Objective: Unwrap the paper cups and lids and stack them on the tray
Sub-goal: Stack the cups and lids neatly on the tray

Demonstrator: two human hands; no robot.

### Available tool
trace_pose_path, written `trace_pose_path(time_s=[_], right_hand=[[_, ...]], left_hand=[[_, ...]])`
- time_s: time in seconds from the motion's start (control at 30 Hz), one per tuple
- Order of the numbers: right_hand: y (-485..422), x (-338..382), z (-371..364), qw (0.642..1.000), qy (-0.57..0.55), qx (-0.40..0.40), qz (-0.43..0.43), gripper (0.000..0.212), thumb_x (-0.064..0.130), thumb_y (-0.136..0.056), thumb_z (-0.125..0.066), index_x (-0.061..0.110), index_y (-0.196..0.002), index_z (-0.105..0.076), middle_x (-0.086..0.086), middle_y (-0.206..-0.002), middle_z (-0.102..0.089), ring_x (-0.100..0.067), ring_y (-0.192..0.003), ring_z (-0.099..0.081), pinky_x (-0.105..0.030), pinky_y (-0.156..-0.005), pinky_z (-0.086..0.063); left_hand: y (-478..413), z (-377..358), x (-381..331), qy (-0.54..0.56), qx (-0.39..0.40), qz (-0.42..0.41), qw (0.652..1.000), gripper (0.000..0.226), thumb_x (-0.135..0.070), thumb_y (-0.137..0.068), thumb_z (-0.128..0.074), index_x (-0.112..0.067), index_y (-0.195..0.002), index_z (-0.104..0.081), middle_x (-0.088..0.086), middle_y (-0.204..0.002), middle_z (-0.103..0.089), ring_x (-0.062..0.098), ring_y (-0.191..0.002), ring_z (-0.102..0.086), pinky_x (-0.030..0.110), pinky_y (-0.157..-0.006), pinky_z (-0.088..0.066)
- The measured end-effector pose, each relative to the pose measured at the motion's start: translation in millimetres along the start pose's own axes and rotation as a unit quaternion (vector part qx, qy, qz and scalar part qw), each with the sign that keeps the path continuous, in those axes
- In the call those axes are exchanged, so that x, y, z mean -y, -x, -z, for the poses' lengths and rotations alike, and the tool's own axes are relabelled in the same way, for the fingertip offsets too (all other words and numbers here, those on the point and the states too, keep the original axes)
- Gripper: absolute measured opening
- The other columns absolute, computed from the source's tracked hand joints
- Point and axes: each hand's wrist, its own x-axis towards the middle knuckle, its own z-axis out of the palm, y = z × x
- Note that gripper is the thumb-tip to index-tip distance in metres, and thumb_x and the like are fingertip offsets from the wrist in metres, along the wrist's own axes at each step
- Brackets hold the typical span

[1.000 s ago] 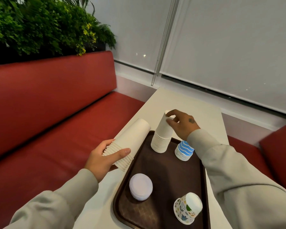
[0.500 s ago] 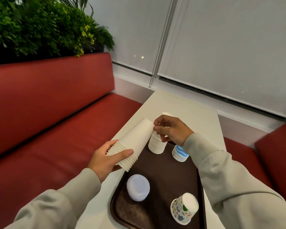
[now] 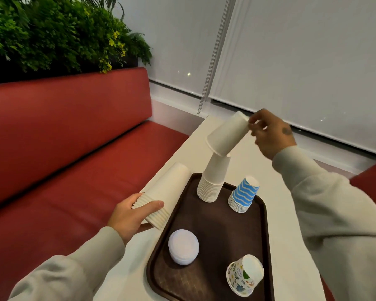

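Right hand (image 3: 269,135): raised over the far part of the table (image 3: 291,246), fingertips pinching the closed base of a single white cup (image 3: 227,135).
Single white cup: tilted, mouth facing down and left, its lower rim right at the top of the tall white stack (image 3: 213,179). Whether the rim sits over the top cup or only against it cannot be told.
Tall white stack: upside down in the far left corner of the tray (image 3: 215,231), leaning a little to the right, close to the far rim.
Left hand (image 3: 130,216): wrapped round the rimmed end of a second white stack (image 3: 167,196), thumb on top, fingers beneath.
Second white stack: held slanting above the table's left edge, just beside the tray's left rim, its closed end pointing away.
Tray: dark brown with a raised rim, lying lengthwise; brown floor shows in the middle between the piles.
Blue wavy stack (image 3: 244,194): upside down near the far right rim, apart from the tall white stack.
Lids (image 3: 183,249): a white pile near the left rim, in the near half.
Patterned cups (image 3: 245,274): tilted, at the near right corner, close to the rim.
Table: a pale strip runs right of the tray, with a wider stretch beyond it toward the blind (image 3: 291,51).
Bench (image 3: 74,148): red, along the table's left edge and lower.
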Motion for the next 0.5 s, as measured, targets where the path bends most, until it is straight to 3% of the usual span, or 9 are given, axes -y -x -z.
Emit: trace_pose_path(time_s=[0.1, 0.23, 0.37, 0.5], right_hand=[[-8, -3, 1, 0.992, 0.126, -0.005, -0.002, 0.008, 0.026, -0.095, -0.049, 0.029, -0.096, -0.055, 0.000, -0.093, -0.061, -0.033, -0.083, -0.057, -0.036, -0.074, -0.048], [-1, -8, -22, 0.966, 0.255, 0.042, -0.001, 0.014, 0.030, -0.100, -0.041, 0.028, -0.107, -0.053, -0.004, -0.107, -0.056, -0.033, -0.088, -0.052, -0.037, -0.075, -0.042], [13, -22, -51, 0.952, 0.286, 0.100, -0.027, 0.019, 0.025, -0.101, -0.039, 0.029, -0.114, -0.053, -0.005, -0.116, -0.057, -0.033, -0.092, -0.054, -0.040, -0.079, -0.046], [33, -28, -70, 0.943, 0.279, 0.166, -0.077, 0.041, 0.024, -0.101, -0.034, 0.039, -0.138, -0.044, -0.004, -0.133, -0.054, -0.034, -0.116, -0.054, -0.041, -0.094, -0.043]], left_hand=[[-1, 2, 0, 0.011, -0.013, -0.007, 1.000, 0.042, -0.011, -0.076, -0.080, -0.014, -0.115, -0.063, 0.008, -0.104, -0.069, 0.022, -0.088, -0.069, 0.034, -0.065, -0.059], [0, -1, -1, 0.022, -0.018, -0.018, 0.999, 0.053, -0.011, -0.073, -0.083, -0.019, -0.118, -0.056, 0.006, -0.109, -0.064, 0.021, -0.093, -0.066, 0.035, -0.064, -0.058], [1, 1, -3, 0.024, -0.012, -0.015, 1.000, 0.050, -0.009, -0.071, -0.083, -0.016, -0.113, -0.058, 0.008, -0.108, -0.065, 0.021, -0.091, -0.066, 0.036, -0.059, -0.059], [1, 0, -5, 0.026, -0.013, -0.019, 0.999, 0.048, -0.009, -0.071, -0.084, -0.016, -0.112, -0.059, 0.009, -0.109, -0.065, 0.021, -0.089, -0.066, 0.036, -0.060, -0.058]])
